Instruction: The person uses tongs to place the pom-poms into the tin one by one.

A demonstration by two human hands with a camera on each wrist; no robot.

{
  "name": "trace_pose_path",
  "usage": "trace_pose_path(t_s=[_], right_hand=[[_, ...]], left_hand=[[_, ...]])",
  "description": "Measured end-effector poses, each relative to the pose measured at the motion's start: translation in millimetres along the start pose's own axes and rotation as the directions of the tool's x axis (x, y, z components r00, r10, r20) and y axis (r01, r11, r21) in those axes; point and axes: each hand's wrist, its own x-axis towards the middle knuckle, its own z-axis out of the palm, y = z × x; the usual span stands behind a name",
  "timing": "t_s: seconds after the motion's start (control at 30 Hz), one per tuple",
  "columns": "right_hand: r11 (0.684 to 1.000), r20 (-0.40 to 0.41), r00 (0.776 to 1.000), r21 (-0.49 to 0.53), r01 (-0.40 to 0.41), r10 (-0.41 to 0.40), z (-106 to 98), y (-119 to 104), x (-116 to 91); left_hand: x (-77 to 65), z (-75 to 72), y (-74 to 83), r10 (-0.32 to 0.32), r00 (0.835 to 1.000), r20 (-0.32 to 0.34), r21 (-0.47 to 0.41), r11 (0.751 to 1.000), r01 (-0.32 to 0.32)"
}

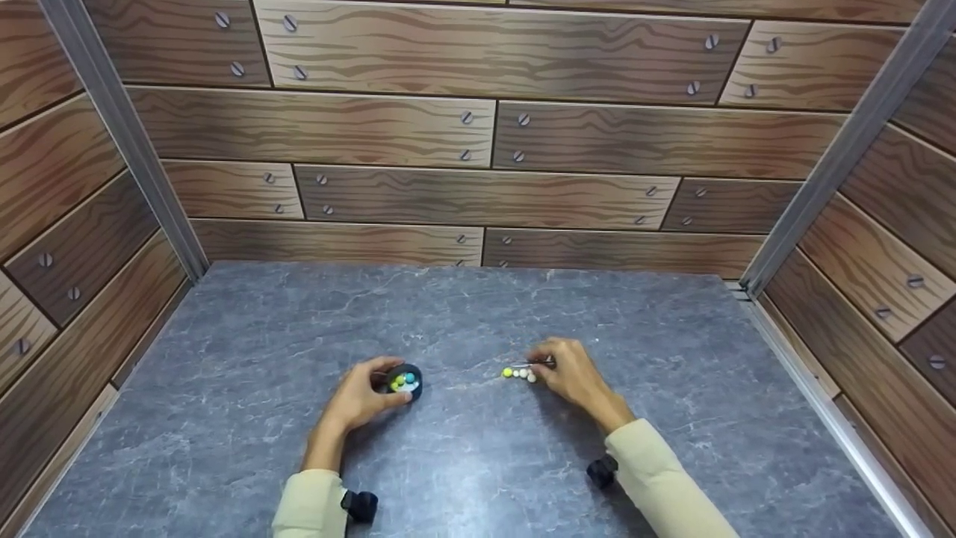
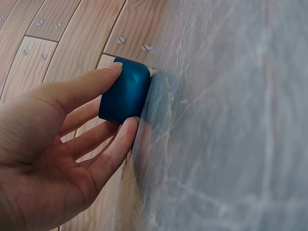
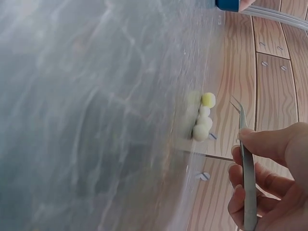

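Observation:
My left hand (image 1: 357, 397) grips a small round dark blue cup (image 2: 129, 91) by its sides, thumb and fingers around the wall. Several yellow-green, blue and white beads (image 1: 401, 379) lie inside the cup, which stands on the table. Between thumb and fingers, my right hand (image 1: 573, 375) holds metal tweezers (image 3: 248, 178) with a fine bent tip. Their two points sit slightly apart with nothing between them, above a short row of beads. That row has a yellow bead (image 3: 208, 100) at one end and several whitish beads (image 3: 201, 129) after it.
The grey marbled tabletop (image 1: 463, 314) spreads around both hands. Wood-patterned panels (image 1: 418, 131) wall it at the back and sides, with metal posts (image 1: 821, 149) at the corners. Dark wrist cameras (image 1: 361, 506) hang at both sleeves.

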Motion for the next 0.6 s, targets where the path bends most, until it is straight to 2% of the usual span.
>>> trace_pose_path(t_s=[0.6], right_hand=[[0.998, 0.047, 0.997, -0.022, -0.065, 0.066, -3.1, 5.6, -7.4]], left_hand=[[0.3, 1.2, -0.4, -0.01, 1.0, -0.001, -0.016, 1.0, 0.01]])
